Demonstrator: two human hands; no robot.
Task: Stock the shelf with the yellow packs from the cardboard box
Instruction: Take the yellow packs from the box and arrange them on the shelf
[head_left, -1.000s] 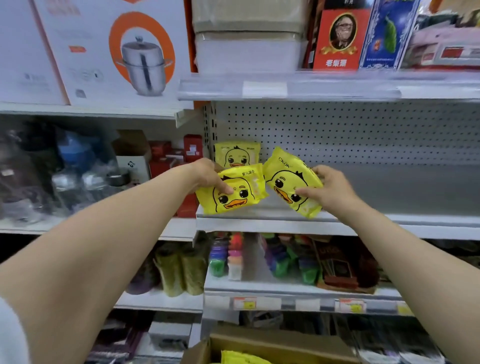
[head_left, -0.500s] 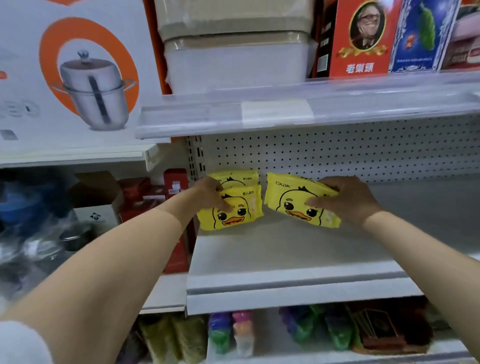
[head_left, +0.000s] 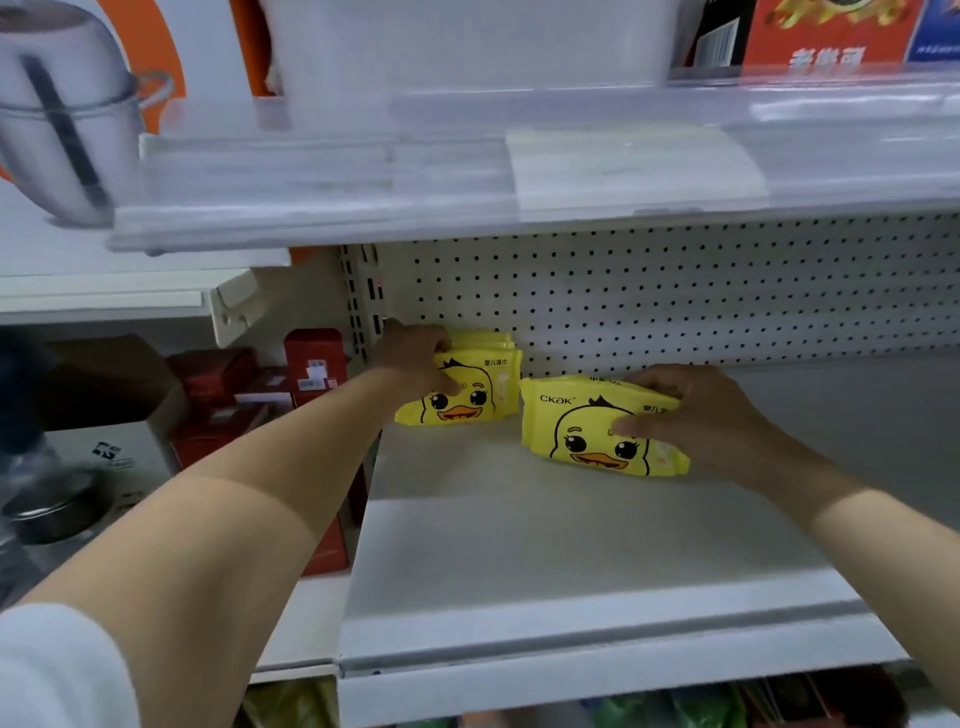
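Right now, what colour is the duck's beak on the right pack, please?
The beak is orange; head view shows it.

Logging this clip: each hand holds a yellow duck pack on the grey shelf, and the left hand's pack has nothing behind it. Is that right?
Not quite. The head view shows another yellow pack behind the left pack, against the pegboard. The rest holds: the left hand grips that pack and the right hand grips the right pack, both on the grey shelf.
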